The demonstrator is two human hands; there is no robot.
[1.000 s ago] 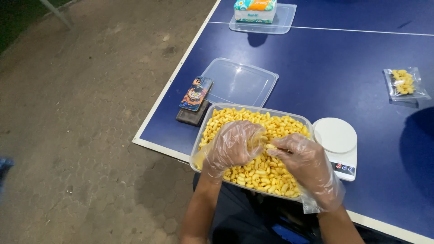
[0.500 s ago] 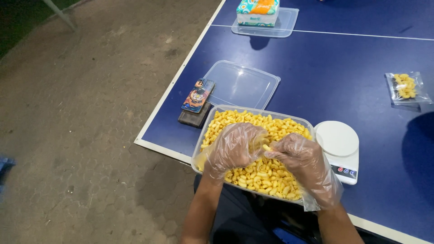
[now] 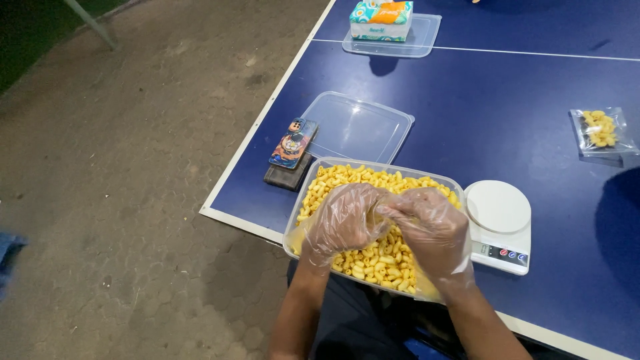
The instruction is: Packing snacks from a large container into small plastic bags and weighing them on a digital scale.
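Observation:
A clear rectangular tub (image 3: pixel 373 163) full of small yellow curled snack pieces (image 3: pixel 375 261) rests at the near edge of a blue table (image 3: pixel 480 107). Both my hands wear loose clear plastic gloves and hover over the tub. My left hand (image 3: pixel 343 222) is curled around what looks like a small clear bag holding a few yellow pieces. My right hand (image 3: pixel 428 230) has its fingertips pinched together at the top of my left hand, touching it; what it pinches is hidden.
A white kitchen scale (image 3: pixel 499 208) sits right of the tub. Behind the tub lie its clear lid (image 3: pixel 353 123) and a phone (image 3: pixel 293 142) on a dark wallet (image 3: pixel 283 179). A small filled bag (image 3: pixel 600 130) lies far right, a tissue box (image 3: pixel 381 19) at the back. Paved ground is on the left.
My right hand has lifted off the snack pile and moved left to meet my left hand. The left hand has hardly moved.

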